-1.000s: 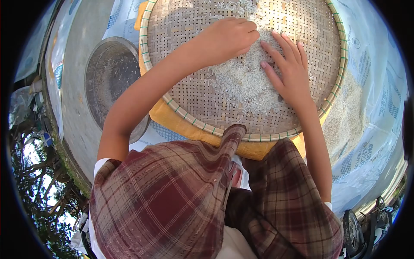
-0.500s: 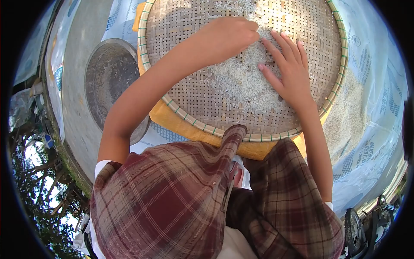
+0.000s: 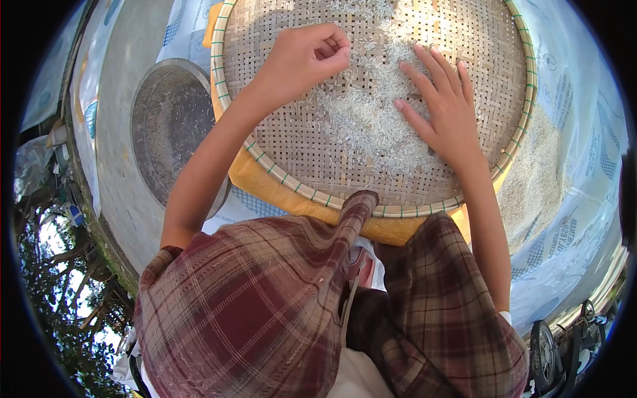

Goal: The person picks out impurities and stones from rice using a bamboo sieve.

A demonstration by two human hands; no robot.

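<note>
A round woven bamboo tray (image 3: 292, 142) with a green-stitched rim bears loose white rice grains (image 3: 371, 119) across its middle. My left hand (image 3: 308, 56) hovers over the tray's left half, thumb and forefinger pinched together. Whatever lies in that pinch, if anything, is too small to make out. On the right, my right hand (image 3: 448, 109) rests at the edge of the rice, fingers spread, the fingertips touching or just above the grains.
A dark metal basin (image 3: 162, 126) with a few pale grains in it stands left of the tray. Yellow material (image 3: 265, 182) lies beneath the tray. More grain (image 3: 534, 176) is spread on a printed plastic sheet (image 3: 584, 132) at the right. A wheeled vehicle (image 3: 547, 358) shows at lower right.
My left hand has moved left, away from the rice beside my right hand, and its pinch now faces the camera. The right hand has barely moved.
</note>
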